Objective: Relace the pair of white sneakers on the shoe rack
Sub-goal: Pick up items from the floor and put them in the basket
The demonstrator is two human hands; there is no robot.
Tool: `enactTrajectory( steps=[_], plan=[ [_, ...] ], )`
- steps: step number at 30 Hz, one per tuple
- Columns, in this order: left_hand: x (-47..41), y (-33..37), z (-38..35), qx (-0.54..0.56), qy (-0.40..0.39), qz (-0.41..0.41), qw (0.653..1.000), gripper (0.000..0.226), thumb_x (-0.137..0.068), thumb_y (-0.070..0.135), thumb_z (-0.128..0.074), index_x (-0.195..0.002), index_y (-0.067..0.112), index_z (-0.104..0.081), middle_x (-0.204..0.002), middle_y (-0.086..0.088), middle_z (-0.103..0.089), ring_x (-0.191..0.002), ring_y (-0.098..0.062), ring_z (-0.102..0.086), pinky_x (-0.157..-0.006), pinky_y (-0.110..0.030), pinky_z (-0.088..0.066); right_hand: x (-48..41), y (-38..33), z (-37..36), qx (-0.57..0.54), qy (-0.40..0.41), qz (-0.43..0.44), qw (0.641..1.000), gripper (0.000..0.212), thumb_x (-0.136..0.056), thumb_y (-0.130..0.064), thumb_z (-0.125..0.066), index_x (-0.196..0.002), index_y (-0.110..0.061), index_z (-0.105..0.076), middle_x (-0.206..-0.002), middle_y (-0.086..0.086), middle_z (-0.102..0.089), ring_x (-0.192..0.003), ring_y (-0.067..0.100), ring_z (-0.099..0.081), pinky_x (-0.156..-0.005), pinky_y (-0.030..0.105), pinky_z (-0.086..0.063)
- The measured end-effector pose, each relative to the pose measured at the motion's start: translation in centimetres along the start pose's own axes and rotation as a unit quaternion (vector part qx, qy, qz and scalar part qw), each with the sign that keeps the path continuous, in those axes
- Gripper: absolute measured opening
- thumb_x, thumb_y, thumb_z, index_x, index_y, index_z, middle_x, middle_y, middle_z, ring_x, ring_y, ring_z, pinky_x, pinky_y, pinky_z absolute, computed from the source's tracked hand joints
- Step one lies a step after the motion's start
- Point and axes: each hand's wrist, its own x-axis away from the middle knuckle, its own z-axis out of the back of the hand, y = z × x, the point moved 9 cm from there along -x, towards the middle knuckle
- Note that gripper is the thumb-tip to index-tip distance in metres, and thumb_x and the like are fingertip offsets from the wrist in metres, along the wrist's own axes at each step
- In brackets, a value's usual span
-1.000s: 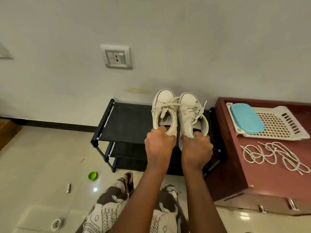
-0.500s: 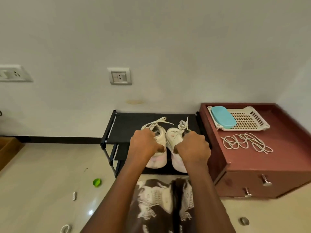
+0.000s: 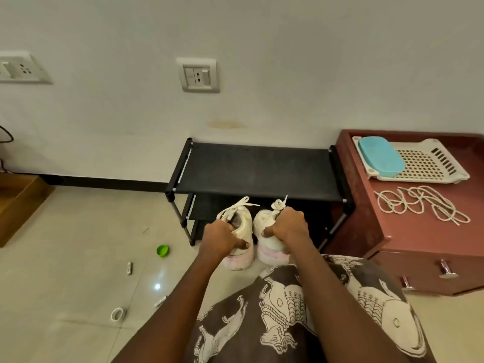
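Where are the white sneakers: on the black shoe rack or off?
Off: white sneakers held by left hand and right hand, before the black shoe rack.

Sneakers [image 3: 243, 226] showing white, soles tinging pink; shoe rack [image 3: 256, 169] showing black, desk [image 3: 419, 237] maroon; box [image 3: 379, 155] turquoise; tray [image 3: 429, 163] cream; laces [image 3: 419, 205] off-white; cap [image 3: 162, 250] green; cloth [image 3: 288, 310] brown, wearing white animal print.

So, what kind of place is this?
Most likely a room in a home: a black fabric-shelf shoe rack stands against the white wall, with a dark red wooden drawer cabinet beside it, on a glossy beige tiled floor.
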Motion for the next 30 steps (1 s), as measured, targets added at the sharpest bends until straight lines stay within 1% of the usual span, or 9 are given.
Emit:
enactTrajectory(
  steps=[2,4,6,8,12,15,19,25,30],
  plan=[
    [-1.6,-0.9,-2.1,0.031,0.002,0.004,1.0,0.044,-0.068,0.032,-0.081,-0.054,0.014,-0.044,-0.055,0.002,-0.047,-0.054,-0.01,-0.048,-0.05,-0.019,-0.035,-2.1,1.0,-1.4,-0.014,-0.002,-0.009,1.0,0.055,-0.07,-0.025,-0.082,-0.115,-0.004,-0.056,-0.116,0.015,-0.056,-0.1,0.032,-0.062,-0.082,0.036,-0.054],
    [-3.2,-1.4,-4.1,0.053,0.008,0.005,0.999,0.042,-0.071,0.032,-0.079,-0.054,0.015,-0.046,-0.057,0.0,-0.052,-0.061,-0.015,-0.053,-0.056,-0.022,-0.038,-4.1,2.3,-2.7,-0.041,0.008,-0.024,0.999,0.054,-0.068,-0.024,-0.083,-0.111,-0.004,-0.058,-0.112,0.016,-0.059,-0.097,0.033,-0.063,-0.082,0.042,-0.055],
    [-5.1,-1.8,-5.9,0.081,0.016,0.009,0.997,0.035,-0.073,0.029,-0.078,-0.058,0.011,-0.052,-0.067,-0.011,-0.062,-0.077,-0.025,-0.059,-0.065,-0.029,-0.041,-6.1,3.7,-4.1,-0.065,0.021,-0.039,0.997,0.052,-0.069,-0.025,-0.082,-0.11,-0.003,-0.059,-0.103,0.013,-0.061,-0.099,0.032,-0.062,-0.081,0.036,-0.054],
    [-7.1,-2.2,-7.3,0.1,0.025,0.019,0.995,0.027,-0.076,0.026,-0.076,-0.072,0.004,-0.062,-0.077,-0.016,-0.064,-0.084,-0.028,-0.057,-0.065,-0.028,-0.038,-7.7,4.9,-5.6,-0.088,0.031,-0.053,0.994,0.048,-0.073,-0.026,-0.08,-0.108,0.0,-0.06,-0.097,0.014,-0.061,-0.101,0.031,-0.062,-0.077,0.032,-0.048],
    [-11.2,-2.7,-9.3,0.111,0.047,0.026,0.992,0.026,-0.078,0.027,-0.073,-0.083,0.003,-0.064,-0.082,-0.015,-0.064,-0.087,-0.027,-0.057,-0.064,-0.024,-0.034,-11.1,6.4,-8.4,-0.106,0.062,-0.087,0.989,0.038,-0.082,-0.023,-0.073,-0.108,0.003,-0.064,-0.11,0.021,-0.063,-0.103,0.034,-0.062,-0.081,0.035,-0.049],
    [-13.3,-2.8,-10.4,0.12,0.059,0.03,0.991,0.026,-0.08,0.026,-0.072,-0.088,0.003,-0.065,-0.078,-0.012,-0.059,-0.081,-0.024,-0.054,-0.061,-0.022,-0.033,-13.3,6.6,-9.8,-0.079,0.079,-0.09,0.99,0.035,-0.088,-0.022,-0.065,-0.112,0.003,-0.062,-0.113,0.022,-0.061,-0.107,0.034,-0.06,-0.087,0.037,-0.049],
    [-15.3,-2.7,-11.1,0.105,0.087,0.029,0.99,0.028,-0.085,0.025,-0.065,-0.099,0.001,-0.064,-0.091,-0.017,-0.061,-0.084,-0.022,-0.048,-0.065,-0.027,-0.034,-15.7,6.4,-11.0,-0.043,0.109,-0.089,0.989,0.023,-0.094,-0.016,-0.056,-0.109,-0.001,-0.063,-0.112,0.019,-0.062,-0.102,0.03,-0.062,-0.082,0.034,-0.051],
    [-17.7,-2.9,-11.4,0.067,0.104,0.015,0.992,0.032,-0.088,0.023,-0.062,-0.114,0.004,-0.06,-0.111,-0.019,-0.054,-0.098,-0.032,-0.054,-0.073,-0.028,-0.038,-18.1,5.7,-12.0,-0.017,0.14,-0.081,0.987,0.026,-0.096,-0.019,-0.052,-0.115,-0.003,-0.06,-0.123,0.019,-0.053,-0.103,0.026,-0.06,-0.083,0.028,-0.048],
    [-19.0,-2.3,-11.0,0.05,0.103,-0.015,0.993,0.03,-0.089,0.02,-0.062,-0.114,0.003,-0.058,-0.11,-0.019,-0.056,-0.098,-0.033,-0.057,-0.075,-0.03,-0.042,-18.8,5.0,-11.6,-0.029,0.16,-0.067,0.984,0.029,-0.094,-0.02,-0.054,-0.118,-0.005,-0.06,-0.124,0.02,-0.052,-0.106,0.029,-0.059,-0.086,0.03,-0.047]
  ],
)
